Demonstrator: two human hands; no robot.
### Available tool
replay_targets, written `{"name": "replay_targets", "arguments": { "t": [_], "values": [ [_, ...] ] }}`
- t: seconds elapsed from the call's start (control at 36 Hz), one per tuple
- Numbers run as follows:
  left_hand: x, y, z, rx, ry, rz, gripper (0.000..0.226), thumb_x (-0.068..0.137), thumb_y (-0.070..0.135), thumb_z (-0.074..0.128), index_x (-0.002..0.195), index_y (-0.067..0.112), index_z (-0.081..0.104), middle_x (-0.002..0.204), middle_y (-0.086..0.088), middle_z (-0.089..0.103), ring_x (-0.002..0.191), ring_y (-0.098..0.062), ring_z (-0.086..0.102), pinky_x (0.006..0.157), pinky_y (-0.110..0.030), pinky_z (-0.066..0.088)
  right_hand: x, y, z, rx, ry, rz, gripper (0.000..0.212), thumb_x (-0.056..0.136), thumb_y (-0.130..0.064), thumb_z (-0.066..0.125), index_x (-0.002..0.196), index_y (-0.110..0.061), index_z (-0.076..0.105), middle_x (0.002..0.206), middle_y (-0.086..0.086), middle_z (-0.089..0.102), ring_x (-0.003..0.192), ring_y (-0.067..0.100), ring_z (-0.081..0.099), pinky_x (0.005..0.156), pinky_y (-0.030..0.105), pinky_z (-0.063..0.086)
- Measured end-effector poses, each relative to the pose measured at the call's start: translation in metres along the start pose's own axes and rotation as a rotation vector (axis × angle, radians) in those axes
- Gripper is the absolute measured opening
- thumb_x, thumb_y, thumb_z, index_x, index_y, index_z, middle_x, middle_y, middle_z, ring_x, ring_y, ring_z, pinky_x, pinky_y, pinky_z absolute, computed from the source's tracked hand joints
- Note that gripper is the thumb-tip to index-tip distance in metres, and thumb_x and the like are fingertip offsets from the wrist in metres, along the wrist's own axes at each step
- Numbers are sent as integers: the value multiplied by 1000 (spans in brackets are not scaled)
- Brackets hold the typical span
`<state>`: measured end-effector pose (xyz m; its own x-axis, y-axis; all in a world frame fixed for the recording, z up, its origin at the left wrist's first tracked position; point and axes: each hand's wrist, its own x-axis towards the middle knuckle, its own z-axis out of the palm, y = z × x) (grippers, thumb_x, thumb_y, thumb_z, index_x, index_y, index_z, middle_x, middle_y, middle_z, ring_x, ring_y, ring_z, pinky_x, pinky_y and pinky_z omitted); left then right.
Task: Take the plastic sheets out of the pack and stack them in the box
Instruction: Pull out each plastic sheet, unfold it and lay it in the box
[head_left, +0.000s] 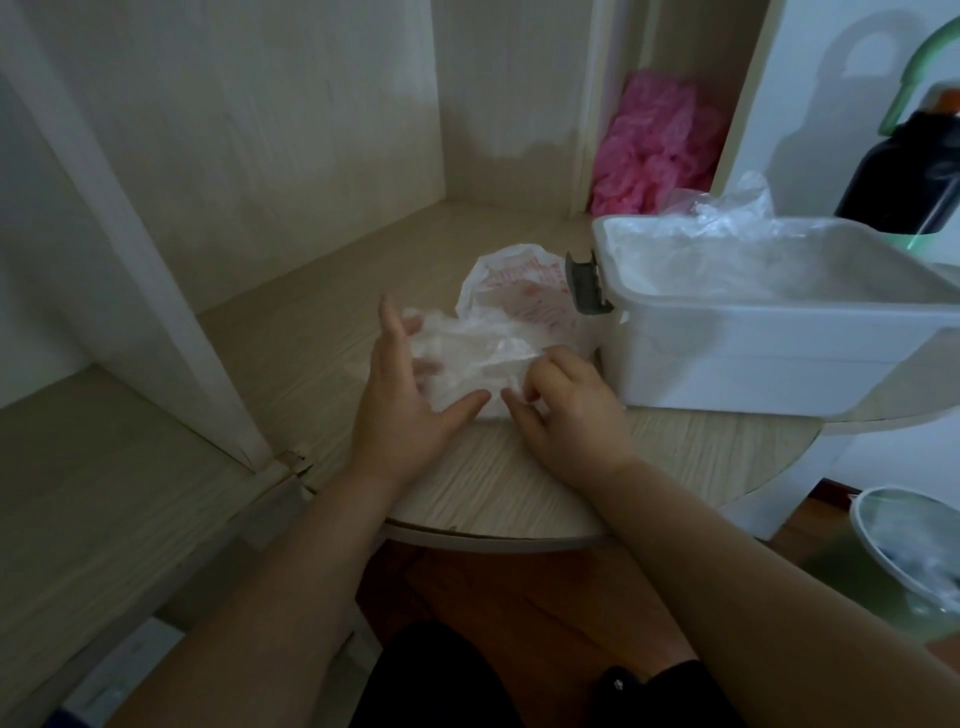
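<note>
Both hands on the plastic sheet (467, 358)?
— Yes. Left hand (400, 410) flat, pinning it to counter (519, 493); right hand (566, 410) pinches its edge, probably peeling one off. Box (753, 358) just right of that hand.

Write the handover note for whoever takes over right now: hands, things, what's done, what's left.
Left hand: fingers spread, pressing the clear sheet onto the table.
Right hand: fingers curled, pinching that sheet's near edge.
Pack: red-printed, behind the sheet, beside the box.
Done: some sheets already lie in the box.
Left: this sheet into the box, then whatever remains in the pack.
</note>
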<state>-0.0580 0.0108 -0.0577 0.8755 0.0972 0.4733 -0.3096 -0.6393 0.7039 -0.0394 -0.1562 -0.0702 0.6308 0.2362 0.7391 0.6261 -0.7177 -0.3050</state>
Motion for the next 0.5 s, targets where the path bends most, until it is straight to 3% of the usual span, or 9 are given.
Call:
{"name": "replay_targets", "arguments": {
  "t": [0.06,0.11,0.17,0.22,0.33,0.39,0.44,0.5],
  "values": [
    [-1,0,-1,-32,-46,-72,111,73,36,80,152,31,2,109,18,55,87,9,53,70,-5,39,-1,-2,-2,9,8,-12,24,83,-29,53,70,-9,50,86,11,58,71,22,57,53,29,48],
    [-1,-1,0,-61,-76,-76,86,77,32,77,147,30,28,93,21,58,82,13,55,68,-1,40,-2,-4,-2,19,1,4,28,83,-34,53,74,-8,50,93,13,61,77,25,62,54,30,51],
    [-1,-3,-1,-71,-40,-47,43,80,26,75,121,22,59,88,19,60,77,17,55,65,1,39,-4,-6,-3,45,-2,60,34,81,-41,52,83,-7,52,101,14,61,80,24,63,54,31,53],
    [0,-3,-2,-113,1,-49,14,82,23,73,92,25,64,84,19,62,76,16,56,65,-1,39,-6,-8,-3,54,20,101,50,79,-45,55,102,-1,51,108,18,61,86,27,64,60,33,56],
    [5,-6,-2,-150,-9,11,17,83,15,72,90,28,66,84,24,62,81,16,58,72,-1,42,7,-14,-6,37,75,43,78,78,-48,60,133,-4,29,129,24,50,121,32,48,98,36,43],
    [10,-5,-4,-175,-47,47,26,81,11,73,84,35,65,78,25,65,79,11,61,72,-5,43,24,-23,-17,33,9,52,88,78,-50,62,141,-5,22,139,18,44,130,30,41,105,43,36],
    [15,-3,-7,-205,-88,68,29,80,10,74,80,38,65,75,25,66,75,7,61,71,-7,43,42,-30,-30,-19,-160,60,83,82,-45,64,146,-12,23,140,9,46,130,26,40,107,45,30],
    [19,-1,-10,-216,-108,50,25,79,14,76,81,36,67,76,21,67,75,6,61,71,-9,44,58,-30,-38,-61,-294,36,62,87,-35,60,142,-19,35,128,2,57,122,21,49,106,39,31]
  ]
}}
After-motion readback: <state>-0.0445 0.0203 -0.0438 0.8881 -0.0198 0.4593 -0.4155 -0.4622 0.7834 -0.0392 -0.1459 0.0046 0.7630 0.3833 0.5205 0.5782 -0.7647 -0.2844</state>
